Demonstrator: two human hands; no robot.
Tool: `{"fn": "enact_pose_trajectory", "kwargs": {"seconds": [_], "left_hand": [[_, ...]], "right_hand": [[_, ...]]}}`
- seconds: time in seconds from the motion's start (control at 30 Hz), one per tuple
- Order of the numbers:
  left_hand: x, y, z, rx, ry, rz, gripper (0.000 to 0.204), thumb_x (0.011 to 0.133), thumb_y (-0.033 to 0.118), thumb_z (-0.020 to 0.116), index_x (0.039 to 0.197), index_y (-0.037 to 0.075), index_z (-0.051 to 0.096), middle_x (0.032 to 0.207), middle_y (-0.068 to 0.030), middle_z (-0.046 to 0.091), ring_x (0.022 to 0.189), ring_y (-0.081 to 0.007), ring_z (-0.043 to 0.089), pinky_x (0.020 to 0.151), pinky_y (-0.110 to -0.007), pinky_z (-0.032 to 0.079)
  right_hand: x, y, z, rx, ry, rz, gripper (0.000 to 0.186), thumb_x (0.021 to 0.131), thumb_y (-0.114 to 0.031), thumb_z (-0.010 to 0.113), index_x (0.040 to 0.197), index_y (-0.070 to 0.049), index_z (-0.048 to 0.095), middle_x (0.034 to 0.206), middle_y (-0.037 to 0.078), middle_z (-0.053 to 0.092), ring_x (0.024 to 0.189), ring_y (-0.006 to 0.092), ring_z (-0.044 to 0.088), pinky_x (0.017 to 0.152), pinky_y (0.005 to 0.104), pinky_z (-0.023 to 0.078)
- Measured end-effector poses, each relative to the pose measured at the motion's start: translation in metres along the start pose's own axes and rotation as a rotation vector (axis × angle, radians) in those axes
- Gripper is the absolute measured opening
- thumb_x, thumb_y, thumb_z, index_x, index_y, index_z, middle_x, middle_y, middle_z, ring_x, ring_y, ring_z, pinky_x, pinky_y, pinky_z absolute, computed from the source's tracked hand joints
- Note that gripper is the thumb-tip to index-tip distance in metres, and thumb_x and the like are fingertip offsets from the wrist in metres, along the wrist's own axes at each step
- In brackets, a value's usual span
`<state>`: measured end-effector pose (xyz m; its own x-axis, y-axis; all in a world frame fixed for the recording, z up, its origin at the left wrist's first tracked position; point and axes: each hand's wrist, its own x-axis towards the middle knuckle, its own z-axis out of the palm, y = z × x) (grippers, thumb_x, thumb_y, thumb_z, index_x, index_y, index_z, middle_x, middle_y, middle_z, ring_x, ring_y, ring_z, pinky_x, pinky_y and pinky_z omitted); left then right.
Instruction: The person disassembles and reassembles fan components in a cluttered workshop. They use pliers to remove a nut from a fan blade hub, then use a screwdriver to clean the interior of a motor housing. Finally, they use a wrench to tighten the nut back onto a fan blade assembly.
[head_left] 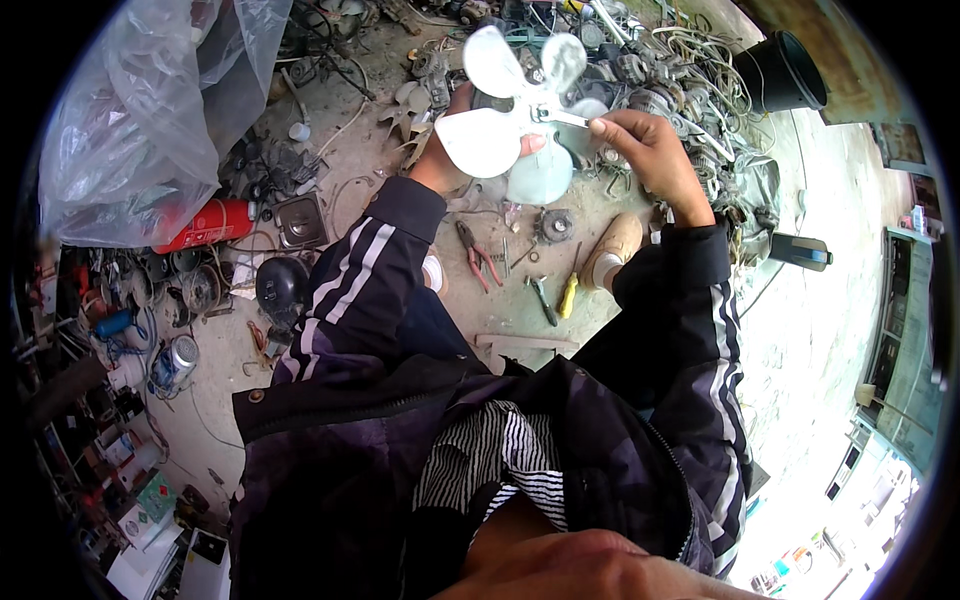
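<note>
A pale fan blade (pixel 475 143) with several rounded paddles is held up in front of me. My left hand (pixel 440 160) grips it from behind and the left side, its thumb showing near the hub; its other fingers are mostly hidden. My right hand (pixel 655 155) pinches the end of a slim metal tool (pixel 570 118) that reaches to the hub; its exact kind is hard to make out. On the floor below lie red-handled pliers (pixel 478 255), a small hammer (pixel 542 300), a yellow-handled screwdriver (pixel 569 297) and a round metal part (pixel 555 226).
Heaps of motor parts and cables (pixel 690 90) lie beyond my hands, beside a black bucket (pixel 780 72). At left are a clear plastic bag (pixel 130 130), a red cylinder (pixel 210 225) and a black rounded thing (pixel 283 290). A flat strip (pixel 527 342) lies between my legs.
</note>
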<state>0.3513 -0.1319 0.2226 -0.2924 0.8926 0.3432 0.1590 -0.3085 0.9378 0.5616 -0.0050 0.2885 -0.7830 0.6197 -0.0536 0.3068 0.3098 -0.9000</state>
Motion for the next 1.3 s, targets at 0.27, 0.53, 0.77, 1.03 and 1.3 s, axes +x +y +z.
{"fn": "enact_pose_trajectory", "kwargs": {"seconds": [0.27, 0.53, 0.77, 1.03, 1.3], "left_hand": [[0.0, 0.029, -0.001, -0.123, -0.091, -0.482, 0.046, 0.075, 0.03, 0.081, 0.107, 0.001, 0.066, 0.097, -0.0051, 0.068, 0.086, -0.0141, 0.062, 0.077, -0.029, 0.049], [0.004, 0.025, -0.003, -0.218, 0.053, -0.416, 0.042, 0.077, 0.027, 0.08, 0.107, 0.001, 0.067, 0.098, -0.005, 0.068, 0.089, -0.0133, 0.062, 0.08, -0.028, 0.048], [0.005, 0.025, -0.001, -0.189, 0.124, -0.362, 0.037, 0.077, 0.024, 0.08, 0.103, 0.001, 0.067, 0.094, -0.0043, 0.068, 0.085, -0.0126, 0.061, 0.076, -0.028, 0.049], [0.006, 0.02, 0.002, -0.167, 0.125, -0.329, 0.037, 0.077, 0.021, 0.08, 0.104, 0.001, 0.066, 0.096, -0.0046, 0.068, 0.087, -0.0127, 0.061, 0.078, -0.028, 0.049], [0.005, 0.025, 0.002, -0.191, 0.139, -0.39, 0.041, 0.076, 0.024, 0.081, 0.105, 0.0, 0.065, 0.098, -0.0057, 0.067, 0.089, -0.0133, 0.061, 0.079, -0.028, 0.049]], "right_hand": [[0.001, 0.005, -0.011, 0.137, -0.001, 0.061, 0.034, 0.096, -0.033, 0.058, 0.088, -0.002, 0.068, 0.064, -0.007, 0.05, 0.058, 0.0039, 0.038, 0.055, 0.0211, 0.032], [-0.012, -0.023, 0.005, 0.507, -0.198, 0.252, 0.03, 0.098, -0.031, 0.052, 0.103, -0.005, 0.066, 0.075, -0.005, 0.059, 0.059, 0.0025, 0.039, 0.055, 0.0169, 0.031], [-0.018, -0.033, 0.013, 0.394, -0.223, 0.287, 0.028, 0.097, -0.029, 0.054, 0.1, -0.004, 0.067, 0.072, -0.004, 0.059, 0.056, 0.0018, 0.041, 0.051, 0.0166, 0.031], [-0.016, -0.031, 0.014, 0.352, -0.226, 0.249, 0.029, 0.097, -0.031, 0.055, 0.1, -0.005, 0.068, 0.073, -0.005, 0.06, 0.059, 0.0019, 0.045, 0.054, 0.0163, 0.034], [-0.012, -0.023, 0.014, 0.267, -0.175, 0.216, 0.029, 0.097, -0.03, 0.056, 0.097, -0.005, 0.069, 0.072, -0.005, 0.061, 0.06, 0.0018, 0.046, 0.054, 0.0166, 0.036]]}}
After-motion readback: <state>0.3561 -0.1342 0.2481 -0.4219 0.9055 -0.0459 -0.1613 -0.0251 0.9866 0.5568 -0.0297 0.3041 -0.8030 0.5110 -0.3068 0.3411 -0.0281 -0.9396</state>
